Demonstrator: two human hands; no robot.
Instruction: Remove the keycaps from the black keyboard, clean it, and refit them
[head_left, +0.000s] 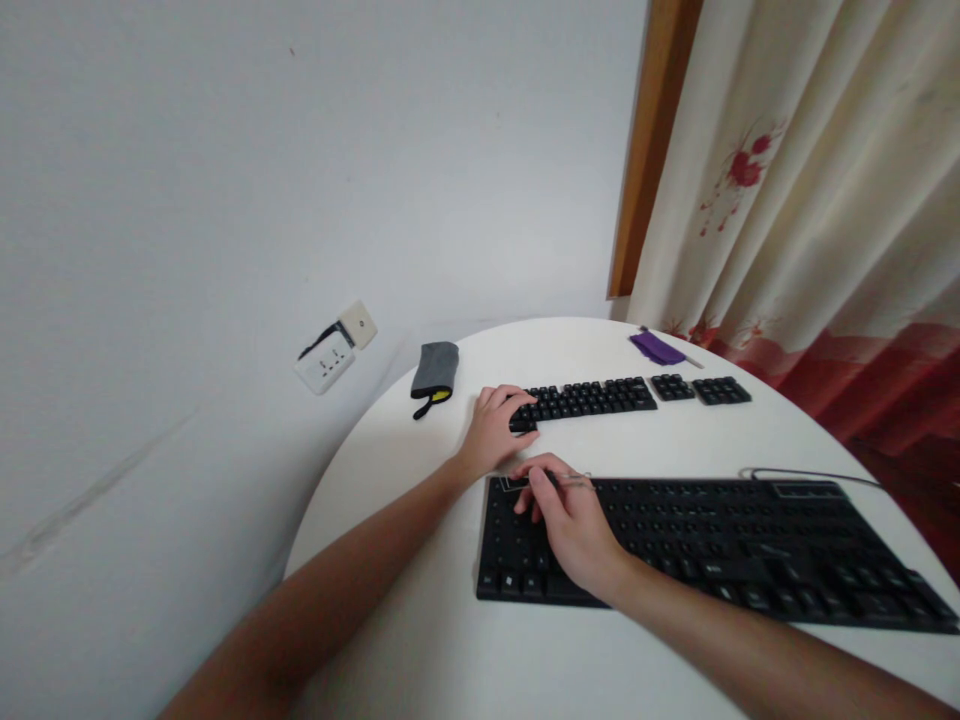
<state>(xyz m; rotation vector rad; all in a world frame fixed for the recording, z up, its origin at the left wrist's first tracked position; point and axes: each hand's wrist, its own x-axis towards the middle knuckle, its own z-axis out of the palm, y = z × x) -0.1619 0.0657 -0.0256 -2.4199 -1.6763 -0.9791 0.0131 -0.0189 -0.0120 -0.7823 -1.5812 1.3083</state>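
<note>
A black keyboard (675, 540) lies across the front of the white round table, and many of its key positions look bare of caps. Behind it, loose black keycaps (600, 398) are laid out in rows, with a small group (673, 387) and another block (721, 390) to their right. My left hand (491, 430) rests at the left end of these rows, thumb and fingers apart around the end keycaps. Above the keyboard's upper left corner, my right hand (566, 510) has its fingers closed on a thin wire tool (579, 480), seemingly a keycap puller. Its tip is partly hidden.
A grey cloth pouch (435, 370) with a black loop sits at the back left. At the back right lies a purple cloth-like item (656, 348). The keyboard's cable (817, 473) runs right. A wall socket (326, 362) is left, a curtain (780, 200) right.
</note>
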